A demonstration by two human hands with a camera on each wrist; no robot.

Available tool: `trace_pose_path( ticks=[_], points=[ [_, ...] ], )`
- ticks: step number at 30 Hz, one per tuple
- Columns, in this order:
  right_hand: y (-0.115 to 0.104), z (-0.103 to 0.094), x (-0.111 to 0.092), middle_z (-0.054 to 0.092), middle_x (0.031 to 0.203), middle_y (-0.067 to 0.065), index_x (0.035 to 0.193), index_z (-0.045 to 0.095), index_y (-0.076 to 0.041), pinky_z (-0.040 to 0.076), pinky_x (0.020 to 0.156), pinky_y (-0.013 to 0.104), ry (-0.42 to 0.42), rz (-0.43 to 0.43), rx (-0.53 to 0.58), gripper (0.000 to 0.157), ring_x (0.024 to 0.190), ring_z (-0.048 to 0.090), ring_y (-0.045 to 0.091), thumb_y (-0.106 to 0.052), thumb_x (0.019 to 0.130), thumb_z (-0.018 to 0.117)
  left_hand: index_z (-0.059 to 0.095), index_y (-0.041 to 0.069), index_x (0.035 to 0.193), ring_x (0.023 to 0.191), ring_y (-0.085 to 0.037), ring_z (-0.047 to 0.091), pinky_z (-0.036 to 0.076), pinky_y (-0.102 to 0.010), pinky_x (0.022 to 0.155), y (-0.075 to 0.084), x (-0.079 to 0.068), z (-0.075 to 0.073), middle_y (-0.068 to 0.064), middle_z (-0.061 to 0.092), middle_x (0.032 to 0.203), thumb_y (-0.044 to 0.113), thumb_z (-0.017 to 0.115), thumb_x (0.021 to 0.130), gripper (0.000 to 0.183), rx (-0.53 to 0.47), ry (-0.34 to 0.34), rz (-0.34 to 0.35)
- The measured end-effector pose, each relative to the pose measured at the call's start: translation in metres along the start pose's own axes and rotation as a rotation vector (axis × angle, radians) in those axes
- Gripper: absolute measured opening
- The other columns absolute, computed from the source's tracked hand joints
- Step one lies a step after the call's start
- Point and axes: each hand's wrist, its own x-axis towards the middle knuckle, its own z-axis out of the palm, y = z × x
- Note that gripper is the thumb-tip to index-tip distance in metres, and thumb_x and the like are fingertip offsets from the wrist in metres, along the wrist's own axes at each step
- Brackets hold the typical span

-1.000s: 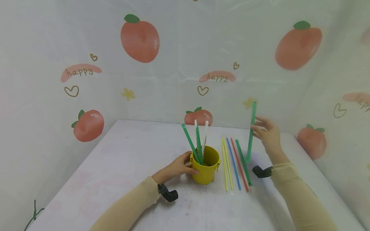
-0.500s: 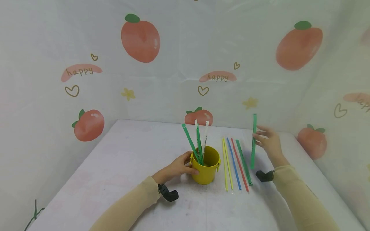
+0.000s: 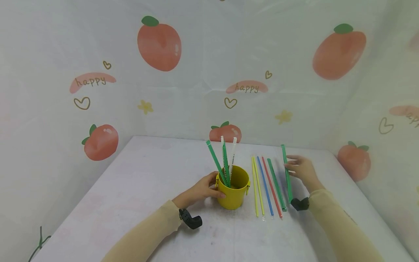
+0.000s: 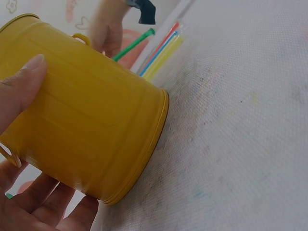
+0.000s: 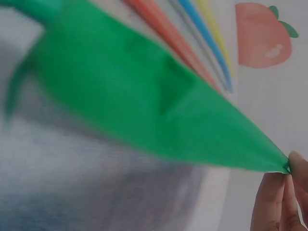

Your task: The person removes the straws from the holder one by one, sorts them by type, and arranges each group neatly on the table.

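My left hand grips a small yellow bucket with ring handles, thumb on its near side and fingers round the left. Several wrapped straws stand in it, green ones leaning left and white ones more upright. To the right, my right hand pinches a green wrapped straw between thumb and fingers, its lower end pointing toward me, close over the table. In the right wrist view this straw stretches large and blurred from the fingertips across the frame.
Between bucket and right hand lie two yellow straws, a blue straw, a red straw and another green wrapped straw, roughly side by side on the white table. A fruit-print cloth hangs behind.
My right hand has come down toward the table with the green straw, whose top now leans left. The left hand and the bucket have stayed put.
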Motion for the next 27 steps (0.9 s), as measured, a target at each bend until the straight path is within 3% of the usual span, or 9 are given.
trace_pose_path(
  ticks=[11, 19, 24, 27],
  points=[
    [0.009, 0.007, 0.001, 0.043, 0.136, 0.037, 0.141, 0.037, 0.008, 0.059, 0.078, 0.026, -0.039, 0.158, -0.024, 0.058, 0.082, 0.062, 0.002, -0.003, 0.091, 0.064, 0.038, 0.014, 0.145, 0.142, -0.028, 0.035, 0.028, -0.053, 0.116, 0.0, 0.0, 0.0, -0.003, 0.043, 0.149, 0.021, 0.077, 0.082, 0.075, 0.003, 0.006, -0.005],
    [0.016, 0.012, 0.001, 0.052, 0.128, 0.034, 0.139, 0.042, 0.009, 0.058, 0.08, 0.033, -0.057, 0.167, -0.117, 0.056, 0.093, 0.065, 0.019, -0.006, 0.09, 0.066, 0.037, 0.014, 0.146, 0.142, -0.029, 0.034, 0.028, -0.052, 0.116, 0.001, -0.001, 0.0, -0.004, 0.042, 0.15, 0.02, 0.078, 0.082, 0.076, -0.006, 0.01, -0.013],
    [0.022, 0.015, 0.004, 0.057, 0.124, 0.031, 0.137, 0.045, 0.008, 0.057, 0.079, 0.032, -0.073, 0.174, -0.198, 0.054, 0.094, 0.065, 0.023, -0.011, 0.091, 0.066, 0.037, 0.014, 0.146, 0.142, -0.027, 0.035, 0.028, -0.051, 0.116, 0.002, -0.002, 0.001, -0.003, 0.043, 0.149, 0.02, 0.078, 0.082, 0.076, -0.013, 0.006, -0.015],
    [0.024, 0.017, 0.004, 0.057, 0.124, 0.031, 0.137, 0.045, 0.008, 0.058, 0.08, 0.034, -0.076, 0.186, -0.184, 0.053, 0.095, 0.066, 0.024, -0.009, 0.091, 0.066, 0.037, 0.015, 0.146, 0.142, -0.027, 0.035, 0.028, -0.051, 0.116, 0.002, -0.002, 0.001, -0.002, 0.043, 0.149, 0.021, 0.077, 0.082, 0.076, -0.016, 0.003, -0.014]
  ],
)
